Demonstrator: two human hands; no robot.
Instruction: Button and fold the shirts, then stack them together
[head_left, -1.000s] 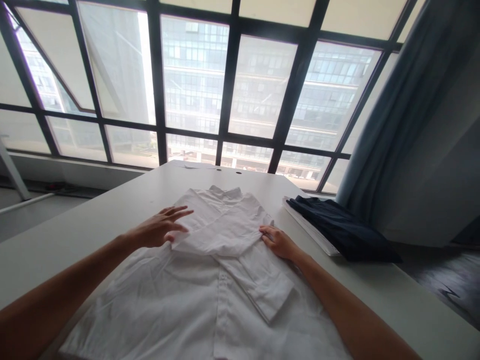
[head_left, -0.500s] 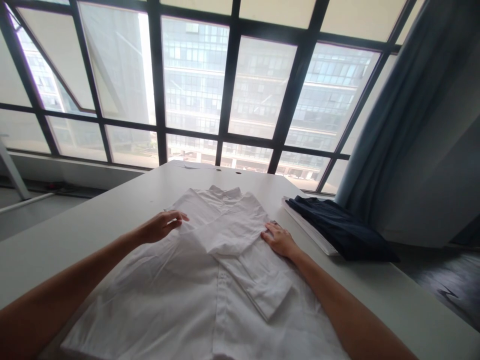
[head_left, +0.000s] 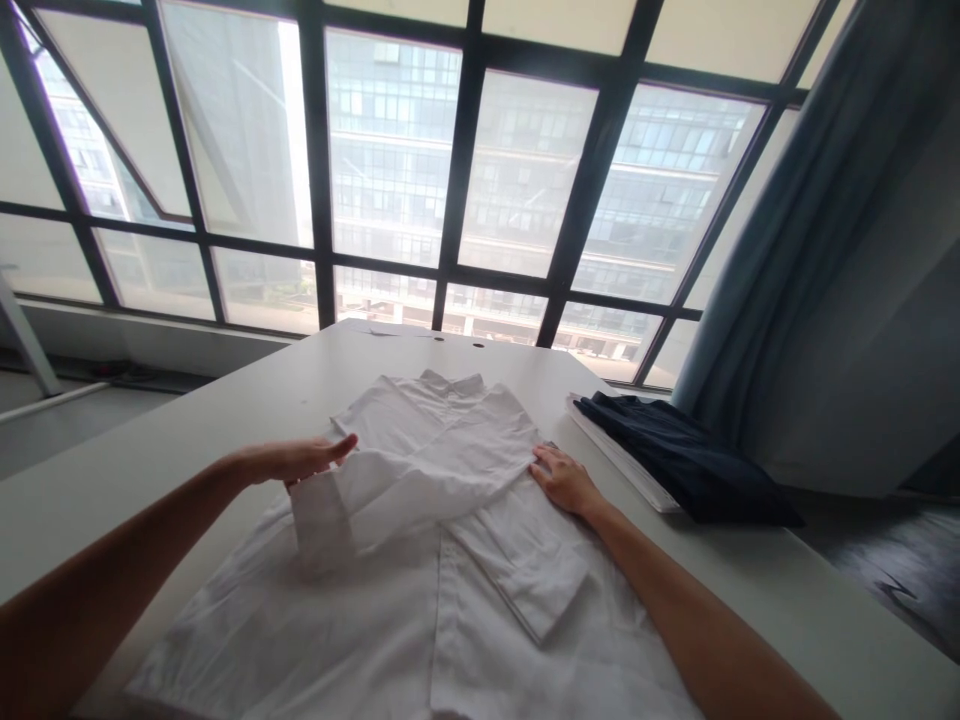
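A white collared shirt (head_left: 465, 440) lies spread on the white table (head_left: 300, 385), collar toward the windows and button strip running toward me. One sleeve is folded across the front, its cuff end pointing down to the right. At the shirt's left edge my left hand (head_left: 296, 462) grips the other sleeve near its cuff, lifting it off the body. The thumb is on top, and most of its fingers are hidden behind the slightly blurred cloth. My right hand (head_left: 564, 480) rests flat on the shirt's right edge below the shoulder, fingers stretched out.
On the table's right side, a folded dark navy garment (head_left: 686, 455) lies over folded white cloth (head_left: 626, 455). Beyond the table stand tall framed windows (head_left: 457, 270). A blue-grey curtain (head_left: 780, 270) hangs at the right. Thin white paper (head_left: 382, 331) lies at the table's far end.
My left hand has moved a little left and down and turned thumb up. The left sleeve's cuff end now stands raised beside it. My right hand stays at the shirt's right edge.
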